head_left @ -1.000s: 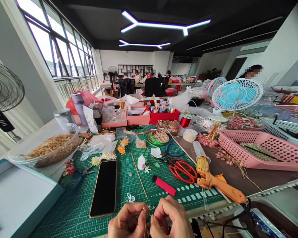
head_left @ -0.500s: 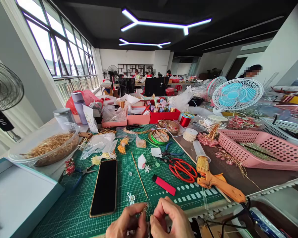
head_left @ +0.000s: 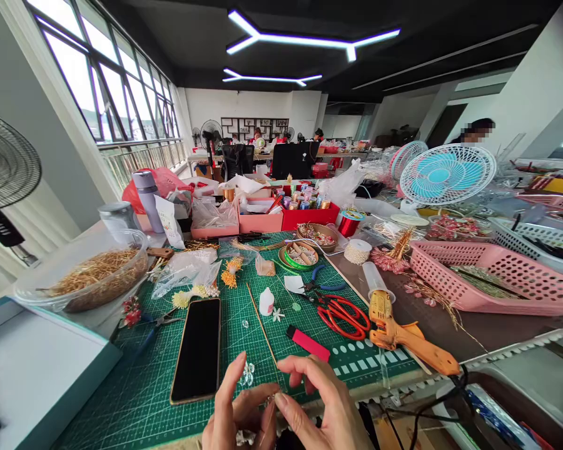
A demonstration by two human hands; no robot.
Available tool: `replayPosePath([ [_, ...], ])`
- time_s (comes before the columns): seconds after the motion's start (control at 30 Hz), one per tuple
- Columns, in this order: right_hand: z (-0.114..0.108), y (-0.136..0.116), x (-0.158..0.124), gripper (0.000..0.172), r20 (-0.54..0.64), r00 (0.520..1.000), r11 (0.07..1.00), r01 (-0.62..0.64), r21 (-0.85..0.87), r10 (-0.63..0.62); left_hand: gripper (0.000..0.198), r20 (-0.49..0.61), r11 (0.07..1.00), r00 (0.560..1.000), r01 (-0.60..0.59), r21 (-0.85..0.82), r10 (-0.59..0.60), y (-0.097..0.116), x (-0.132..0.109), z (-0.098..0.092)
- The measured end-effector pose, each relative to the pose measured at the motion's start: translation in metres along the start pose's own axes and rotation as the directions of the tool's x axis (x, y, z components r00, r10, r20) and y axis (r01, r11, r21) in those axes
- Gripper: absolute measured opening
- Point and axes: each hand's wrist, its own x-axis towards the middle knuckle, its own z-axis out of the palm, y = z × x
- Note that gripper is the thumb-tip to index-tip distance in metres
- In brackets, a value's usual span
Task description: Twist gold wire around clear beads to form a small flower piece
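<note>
My left hand is low in the middle, thumb and fingers pinched around a small, shiny, clear piece too small to name. Its index finger is raised. My right hand meets it from the right, thumb tip pressed at the same piece and index finger curled above, apart from the thumb. Just beyond the fingers lie a clear bead flower and a thin golden stem. A black phone rests left of my hands, and a pink-red lighter lies to the right.
On the green cutting mat are a white glue bottle, red-handled scissors and blue-handled pliers. An orange glue gun lies at the right edge, near a pink basket. A clear bowl of golden stems stands left.
My left index finger has lifted away from the pinch. My right index finger has opened away from its thumb, and the thumb has moved left against the left fingertips.
</note>
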Motion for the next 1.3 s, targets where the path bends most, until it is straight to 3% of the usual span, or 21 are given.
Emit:
replayPosePath([
  [0.07,-0.009,-0.004,0.007,0.019,0.143,0.988,0.992,-0.074,0.1,0.059,0.08,0.081,0.999,0.996,0.03,-0.015,-0.028,0.0,0.001,0.0],
  [0.17,-0.018,-0.013,0.018,0.011,0.352,0.911,0.942,-0.287,0.172,0.214,0.094,0.244,0.993,0.965,0.108,-0.047,-0.093,0.008,0.002,0.0],
  [0.27,-0.021,-0.015,0.029,0.006,0.444,0.829,0.8,-0.502,0.327,0.339,0.104,0.371,0.978,0.915,0.196,-0.063,-0.16,0.024,0.003,-0.004],
  [0.43,-0.014,-0.012,0.044,0.023,0.382,0.829,0.555,-0.558,0.617,0.408,0.113,0.574,0.963,0.792,0.269,-0.023,-0.207,0.034,0.006,-0.012],
  [0.57,-0.005,-0.011,0.053,0.039,0.332,0.822,0.363,-0.517,0.775,0.463,0.112,0.634,0.962,0.758,0.261,-0.08,-0.153,0.025,0.003,-0.012],
  [0.7,0.003,-0.007,0.061,0.045,0.27,0.827,0.264,-0.438,0.859,0.494,0.114,0.652,0.962,0.747,0.255,-0.094,-0.134,0.02,-0.001,-0.012],
  [0.8,0.003,0.0,0.063,0.044,0.227,0.844,0.272,-0.393,0.878,0.486,0.112,0.641,0.956,0.764,0.232,-0.181,-0.064,0.019,-0.002,-0.013],
  [1.0,-0.004,0.011,0.057,0.036,0.14,0.884,0.36,-0.32,0.876,0.445,0.106,0.581,0.945,0.811,0.239,-0.222,-0.068,0.012,-0.002,-0.009],
  [1.13,-0.015,0.012,0.064,0.036,0.081,0.898,0.382,-0.264,0.886,0.433,0.105,0.59,0.958,0.807,0.195,-0.209,-0.035,0.011,-0.001,-0.006],
  [1.23,-0.039,0.015,0.074,0.037,-0.096,0.9,0.444,-0.115,0.889,0.426,0.104,0.58,0.946,0.81,0.246,-0.212,-0.08,0.016,0.002,-0.007],
  [1.3,-0.054,0.017,0.072,0.039,-0.271,0.87,0.508,0.028,0.861,0.411,0.105,0.544,0.934,0.834,0.261,-0.244,-0.092,0.02,0.004,-0.008],
])
